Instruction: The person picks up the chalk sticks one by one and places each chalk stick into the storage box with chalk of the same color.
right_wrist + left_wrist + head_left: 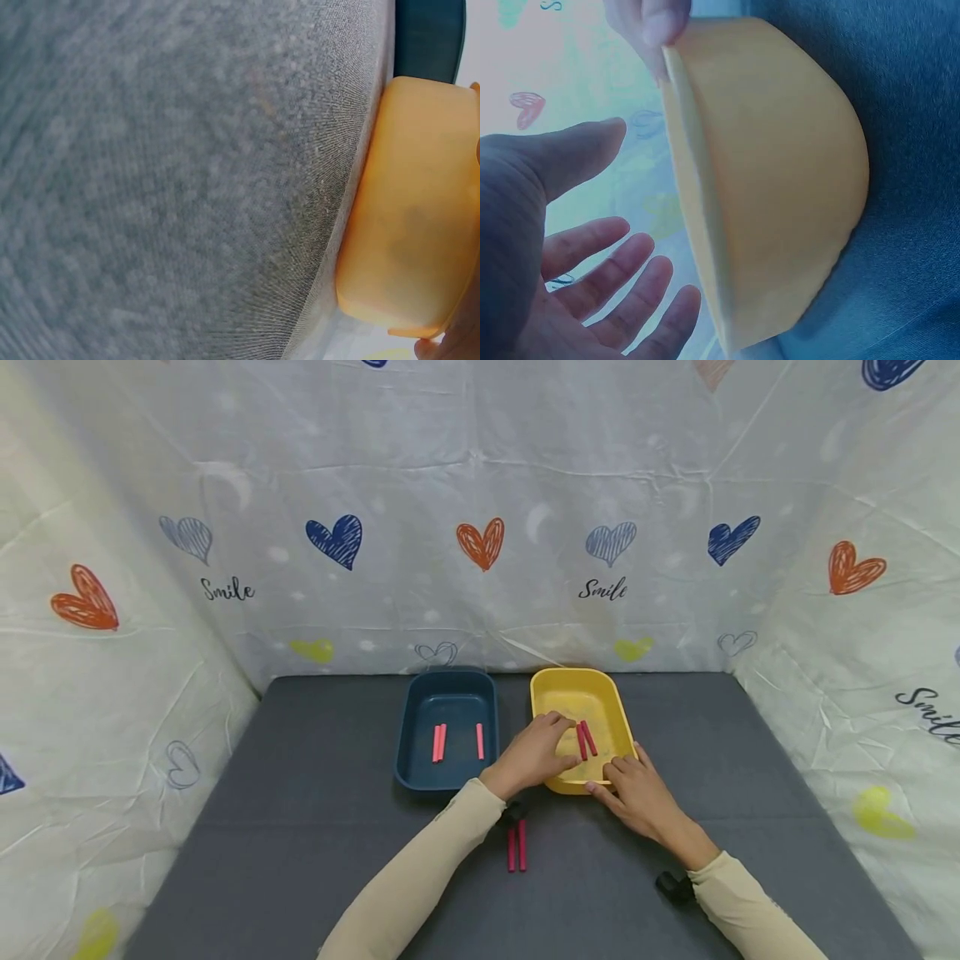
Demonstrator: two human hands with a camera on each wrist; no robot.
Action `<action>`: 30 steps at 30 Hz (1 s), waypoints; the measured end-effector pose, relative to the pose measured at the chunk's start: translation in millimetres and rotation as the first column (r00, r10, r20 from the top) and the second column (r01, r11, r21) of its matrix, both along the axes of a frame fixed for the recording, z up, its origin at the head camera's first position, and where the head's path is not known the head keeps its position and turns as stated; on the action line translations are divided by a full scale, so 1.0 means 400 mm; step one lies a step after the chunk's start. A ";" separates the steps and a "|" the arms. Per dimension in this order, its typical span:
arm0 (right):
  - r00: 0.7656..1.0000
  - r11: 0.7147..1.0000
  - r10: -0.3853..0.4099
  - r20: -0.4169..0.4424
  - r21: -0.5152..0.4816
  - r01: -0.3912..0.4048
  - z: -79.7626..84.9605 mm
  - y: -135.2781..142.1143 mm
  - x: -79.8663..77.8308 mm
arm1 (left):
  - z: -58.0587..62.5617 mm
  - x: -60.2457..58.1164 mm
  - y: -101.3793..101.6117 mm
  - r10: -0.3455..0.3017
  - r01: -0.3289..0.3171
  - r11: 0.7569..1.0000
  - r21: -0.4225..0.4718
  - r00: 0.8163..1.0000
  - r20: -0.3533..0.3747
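Right of the frame's middle, the left hand (532,753) was wide, near two sticks (589,738). The right hand (641,795) held the yellow tray (573,693).

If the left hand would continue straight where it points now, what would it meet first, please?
Most likely the nearer dark red stick in the yellow tray: the left hand points toward it from close by, though depth is hard to judge.

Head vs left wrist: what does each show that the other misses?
Head only: the blue tray holding three pink sticks, two red sticks in the yellow tray, two more red sticks on the table.
Left wrist only: the palm side of the left hand, the yellow tray's outer wall up close.
Both: yellow tray, left hand, right hand, heart-print backdrop.
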State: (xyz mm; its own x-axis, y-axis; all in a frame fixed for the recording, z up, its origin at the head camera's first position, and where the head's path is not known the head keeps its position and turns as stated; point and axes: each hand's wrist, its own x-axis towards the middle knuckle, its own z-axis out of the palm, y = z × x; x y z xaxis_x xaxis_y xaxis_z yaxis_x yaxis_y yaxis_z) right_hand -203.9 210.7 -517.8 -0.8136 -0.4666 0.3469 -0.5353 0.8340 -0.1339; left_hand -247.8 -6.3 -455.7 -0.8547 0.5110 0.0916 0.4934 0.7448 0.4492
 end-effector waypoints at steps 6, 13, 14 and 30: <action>1.000 1.000 0.002 -0.002 -0.005 -0.002 -0.001 0.000 0.001 | -0.001 0.033 -0.019 -0.024 0.024 1.000 0.002 0.998 -0.059; 1.000 1.000 -0.005 -0.002 0.013 0.005 0.002 0.002 -0.001 | -0.008 0.067 -0.049 -0.020 0.023 0.999 0.034 0.995 -0.093; 1.000 1.000 -0.005 -0.002 0.014 0.005 0.002 0.002 -0.002 | -0.008 0.072 -0.053 -0.019 0.022 0.999 0.035 0.995 -0.098; 1.000 1.000 -0.009 0.009 0.004 0.009 0.000 0.001 -0.002 | -0.015 0.150 -0.128 0.004 0.000 0.999 0.037 0.993 -0.118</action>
State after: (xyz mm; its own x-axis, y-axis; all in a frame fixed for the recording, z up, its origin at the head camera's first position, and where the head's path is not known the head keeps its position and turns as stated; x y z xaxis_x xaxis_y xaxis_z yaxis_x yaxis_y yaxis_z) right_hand -204.6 211.2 -517.8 -0.8208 -0.4605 0.3379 -0.5267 0.8392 -0.1357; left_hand -187.7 -57.5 -461.8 -0.8379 0.5036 0.2105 0.5430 0.7297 0.4156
